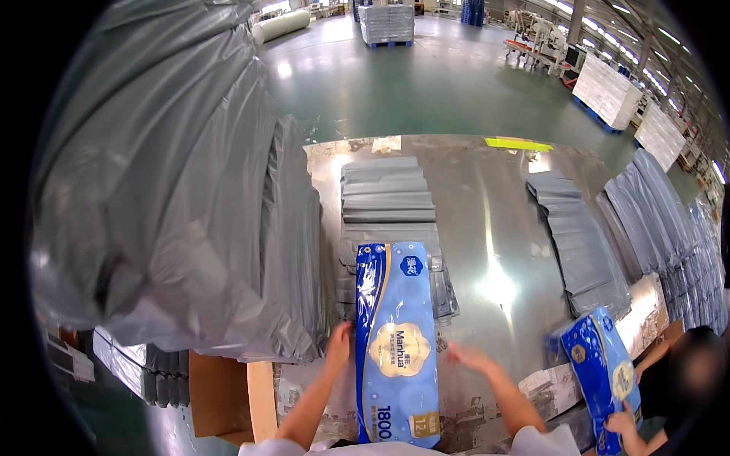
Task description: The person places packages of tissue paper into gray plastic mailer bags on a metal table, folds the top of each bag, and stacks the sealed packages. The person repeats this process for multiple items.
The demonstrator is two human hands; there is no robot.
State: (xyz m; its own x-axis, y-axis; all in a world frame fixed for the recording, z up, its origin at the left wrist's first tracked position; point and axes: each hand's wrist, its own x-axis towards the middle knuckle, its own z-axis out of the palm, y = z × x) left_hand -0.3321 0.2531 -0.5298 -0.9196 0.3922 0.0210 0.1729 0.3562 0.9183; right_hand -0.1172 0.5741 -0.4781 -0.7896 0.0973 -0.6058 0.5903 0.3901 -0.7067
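Note:
A long blue plastic-wrapped tissue pack (403, 304) lies lengthwise in front of me, its far end over a pile of folded grey plastic bags (386, 190). My left hand (339, 348) is against the pack's left edge; its fingers are partly hidden there, so their grip does not show. On the other side, my right hand (468, 356) is a little apart from the pack, fingers stretched toward it and slightly blurred, with nothing in them. Beneath everything is a worn metal table (464, 175).
A tall mass of grey plastic bags (198, 175) rises at my left, above an open cardboard box (220, 395). Toward the right are flat grey bags (574, 235) and further bag stacks (650, 213). A co-worker's hand (625, 425) holds another blue tissue pack (597, 372). Wrapped pallets (386, 24) stand beyond.

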